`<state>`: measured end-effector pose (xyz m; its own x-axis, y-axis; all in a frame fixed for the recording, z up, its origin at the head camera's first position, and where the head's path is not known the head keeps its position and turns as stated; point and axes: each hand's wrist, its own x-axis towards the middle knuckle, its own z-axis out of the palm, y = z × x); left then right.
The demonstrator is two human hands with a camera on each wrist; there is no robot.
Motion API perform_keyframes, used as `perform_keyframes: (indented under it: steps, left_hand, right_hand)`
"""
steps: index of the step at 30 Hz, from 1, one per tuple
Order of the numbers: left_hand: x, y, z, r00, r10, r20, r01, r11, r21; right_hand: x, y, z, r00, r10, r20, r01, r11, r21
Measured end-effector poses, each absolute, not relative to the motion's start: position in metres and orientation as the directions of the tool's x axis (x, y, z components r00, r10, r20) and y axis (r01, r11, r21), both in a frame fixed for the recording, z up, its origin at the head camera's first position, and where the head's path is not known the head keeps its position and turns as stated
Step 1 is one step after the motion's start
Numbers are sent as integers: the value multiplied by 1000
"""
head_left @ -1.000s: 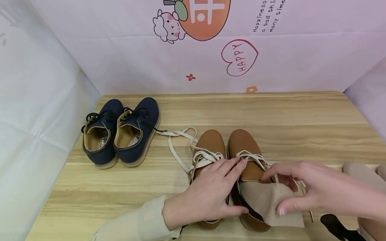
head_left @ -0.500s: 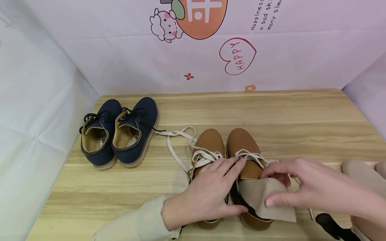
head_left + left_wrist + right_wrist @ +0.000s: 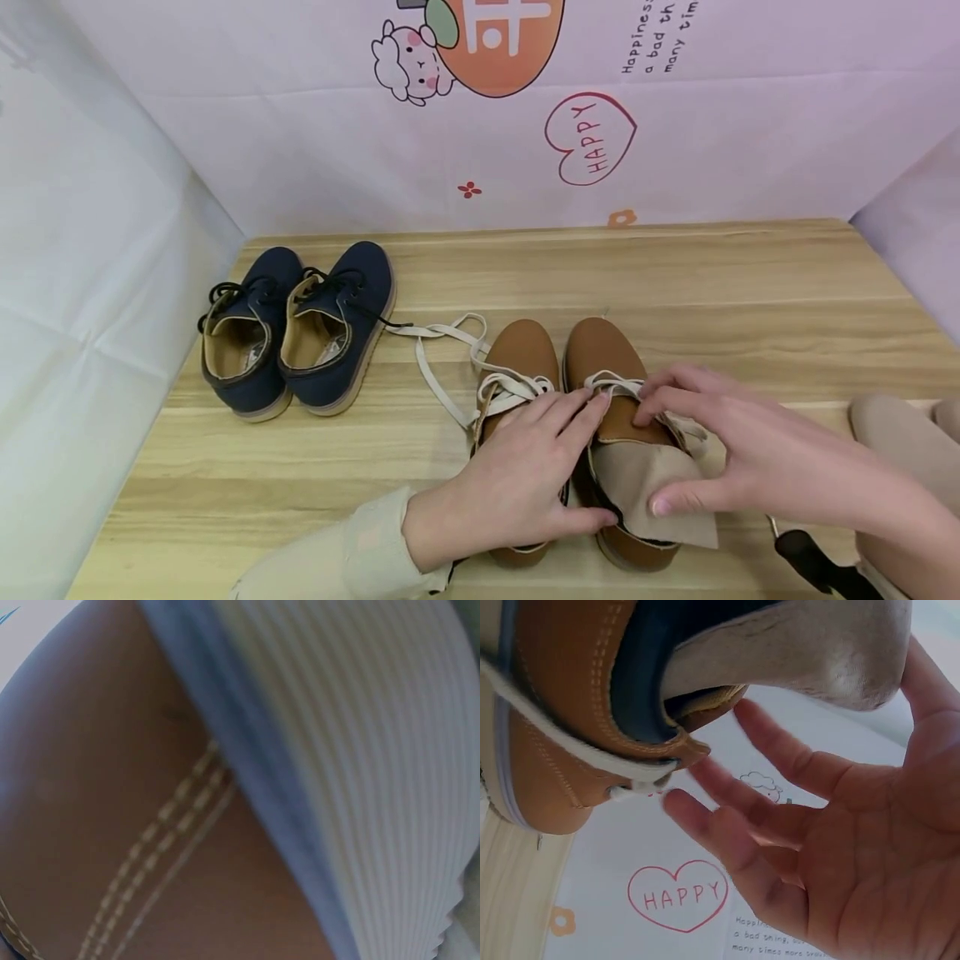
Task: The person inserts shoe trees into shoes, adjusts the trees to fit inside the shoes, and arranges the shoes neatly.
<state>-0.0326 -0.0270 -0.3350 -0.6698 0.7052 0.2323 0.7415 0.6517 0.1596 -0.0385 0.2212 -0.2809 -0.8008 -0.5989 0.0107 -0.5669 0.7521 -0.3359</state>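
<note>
Two brown shoes lie side by side, the left shoe point(image 3: 521, 343) and the right shoe point(image 3: 603, 343), both with white laces. A beige fabric piece point(image 3: 637, 479) sticks out of the right shoe's opening. My left hand point(image 3: 517, 483) lies spread across the left shoe, its fingertips and thumb reaching the right shoe's near side. My right hand point(image 3: 742, 454) touches that shoe's tongue with loosely bent fingers, its thumb against the fabric. The right wrist view shows the fabric point(image 3: 810, 660) beside the hand point(image 3: 832, 832). Brown stitched leather point(image 3: 90, 772) fills much of the left wrist view.
A pair of navy shoes point(image 3: 341, 367) with black laces stands at the left. A loose white lace point(image 3: 431, 358) trails toward them. A black-handled tool point(image 3: 806, 558) with a thin metal shaft lies at lower right. Beige rounded shapes point(image 3: 892, 433) sit at the right edge.
My right hand has shifted left, and its fingers have moved up onto the shoe's tongue. The fabric's free end sits slightly further left. My left hand has stayed in place.
</note>
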Motion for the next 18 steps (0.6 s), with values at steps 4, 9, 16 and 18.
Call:
perform_keyframes:
  steps: [4,9,16,18]
  left_hand:
    - [-32,-27,-334,-670,705,231,741,651,163]
    - [-31,-26,-334,-672,704,229,740,650,174]
    - [-32,-27,-334,-675,700,233,737,651,179]
    - [-32,-27,-333,-677,700,226,736,652,184]
  right_hand:
    - [-39,224,-284,-806,-591,-30,-545,762,-349]
    - [-35,240,-296,-817,-571,-81,-495,766,-410]
    - [-29,261,-328,-759,-643,-100,-448,628,-636]
    - [-28,262,-334,-763,-634,-126,-410,626,-663]
